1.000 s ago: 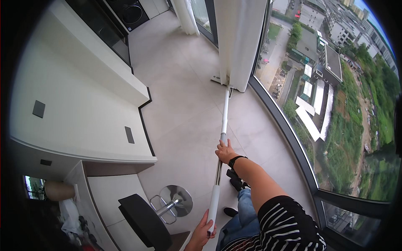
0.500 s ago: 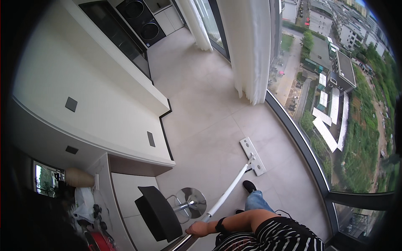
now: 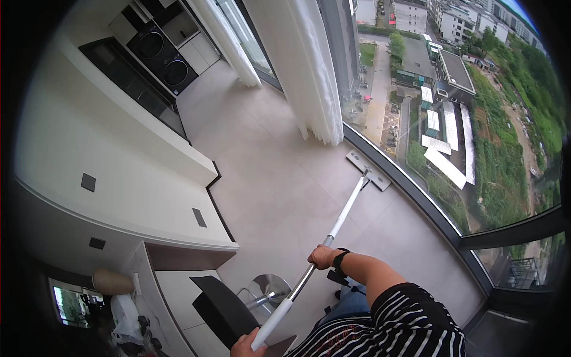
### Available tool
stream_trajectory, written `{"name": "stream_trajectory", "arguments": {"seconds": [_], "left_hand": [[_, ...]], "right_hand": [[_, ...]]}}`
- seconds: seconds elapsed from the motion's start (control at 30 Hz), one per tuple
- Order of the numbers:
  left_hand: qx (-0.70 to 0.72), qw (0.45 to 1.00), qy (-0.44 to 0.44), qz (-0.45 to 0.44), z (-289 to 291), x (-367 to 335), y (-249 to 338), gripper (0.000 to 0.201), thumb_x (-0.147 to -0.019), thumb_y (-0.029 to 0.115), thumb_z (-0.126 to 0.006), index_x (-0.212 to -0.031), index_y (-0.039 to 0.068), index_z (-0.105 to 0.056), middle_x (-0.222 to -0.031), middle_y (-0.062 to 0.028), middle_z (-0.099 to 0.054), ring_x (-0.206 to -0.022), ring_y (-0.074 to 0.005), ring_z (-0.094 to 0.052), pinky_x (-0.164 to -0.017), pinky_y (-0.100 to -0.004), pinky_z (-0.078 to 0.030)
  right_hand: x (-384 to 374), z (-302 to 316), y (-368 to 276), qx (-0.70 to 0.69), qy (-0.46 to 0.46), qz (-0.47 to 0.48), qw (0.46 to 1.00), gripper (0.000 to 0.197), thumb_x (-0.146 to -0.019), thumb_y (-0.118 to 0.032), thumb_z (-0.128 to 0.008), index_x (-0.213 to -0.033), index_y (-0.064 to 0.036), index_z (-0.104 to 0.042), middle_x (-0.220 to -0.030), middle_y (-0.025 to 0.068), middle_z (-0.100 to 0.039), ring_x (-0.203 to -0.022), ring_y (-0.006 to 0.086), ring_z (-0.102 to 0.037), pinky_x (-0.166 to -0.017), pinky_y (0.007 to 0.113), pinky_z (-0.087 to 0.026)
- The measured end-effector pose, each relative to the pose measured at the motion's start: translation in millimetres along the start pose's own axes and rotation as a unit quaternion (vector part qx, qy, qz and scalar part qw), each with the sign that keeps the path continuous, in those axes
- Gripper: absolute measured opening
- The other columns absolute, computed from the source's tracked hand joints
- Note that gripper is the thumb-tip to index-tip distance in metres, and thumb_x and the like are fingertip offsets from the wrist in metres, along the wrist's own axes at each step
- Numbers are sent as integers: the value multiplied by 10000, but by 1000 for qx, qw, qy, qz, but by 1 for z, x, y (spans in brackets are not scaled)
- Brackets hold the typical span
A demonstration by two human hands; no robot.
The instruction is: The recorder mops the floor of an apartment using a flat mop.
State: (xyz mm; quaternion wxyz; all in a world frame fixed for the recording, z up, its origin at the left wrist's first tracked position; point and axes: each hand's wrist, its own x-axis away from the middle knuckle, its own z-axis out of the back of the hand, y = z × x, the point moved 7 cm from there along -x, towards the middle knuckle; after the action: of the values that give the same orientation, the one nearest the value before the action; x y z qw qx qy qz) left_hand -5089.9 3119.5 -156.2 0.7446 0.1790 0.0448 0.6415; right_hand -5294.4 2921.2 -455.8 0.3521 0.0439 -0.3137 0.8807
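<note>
Across the floor, the mop head (image 3: 377,179) has shifted from the open tiles in front of the person's shoe to just beside the dark window rail (image 3: 410,190), past the hem of the white curtain (image 3: 303,77). It lies flat while its white pole (image 3: 347,209) slants back toward the person, the joint between them apparently allowing that angle. From where I stand, the right hand (image 3: 323,257) is closed around the pole's middle, and the left hand (image 3: 245,345) wraps its thick lower end. That wide spacing probably gives leverage, the upper hand steering and the lower one steadying the end. Beside the pole, the black stool (image 3: 225,312) stands close to the left hand, which likely limits swinging room there.

I can't see the mop head's underside. The bottom edge cuts off the left hand, its forearm is out of view, and the person's feet are mostly hidden.
</note>
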Motion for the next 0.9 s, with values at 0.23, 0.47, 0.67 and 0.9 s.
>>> {"name": "stream_trajectory", "arguments": {"seconds": [0.23, 0.47, 0.67, 0.9], "left_hand": [[-91, 994, -43, -41, 46, -12, 83, 424, -772, 186, -656, -1187, 144, -578, -830, -119, -597, -712, -325, -592, -606, -399, -479], [-77, 981, -149, -99, 116, -39, 139, 467, -737, 125, -672, -1194, 128, -577, -853, -121, -612, -696, -312, -595, -610, -370, -481], [-16, 967, -210, -142, 116, -52, 152, 418, -735, 143, -677, -1143, 94, -604, -855, -148, -614, -712, -321, -601, -632, -373, -481], [-87, 987, -75, -112, 102, -82, 120, 409, -598, 220, -767, -991, 136, -689, -667, -67, -619, -566, -247, -592, -526, -338, -452]], "right_hand": [[56, 50, 4, -71, 179, -9, 981, 76, -605, -127, -618, -656, -95, -571, -663, 85, -585, -748, 283, -585, -803, 387, -423], [151, 72, -24, -157, 260, -51, 951, 92, -605, -146, -607, -653, -82, -563, -623, 114, -581, -683, 326, -593, -693, 431, -451], [219, 24, -38, -202, 245, -133, 939, 196, -737, -237, -626, -641, -86, -545, -619, 118, -571, -667, 319, -579, -676, 424, -420], [183, 15, -22, -163, 230, -153, 947, 137, -731, -218, -620, -696, -103, -555, -630, 100, -585, -666, 307, -584, -695, 417, -405]]}}
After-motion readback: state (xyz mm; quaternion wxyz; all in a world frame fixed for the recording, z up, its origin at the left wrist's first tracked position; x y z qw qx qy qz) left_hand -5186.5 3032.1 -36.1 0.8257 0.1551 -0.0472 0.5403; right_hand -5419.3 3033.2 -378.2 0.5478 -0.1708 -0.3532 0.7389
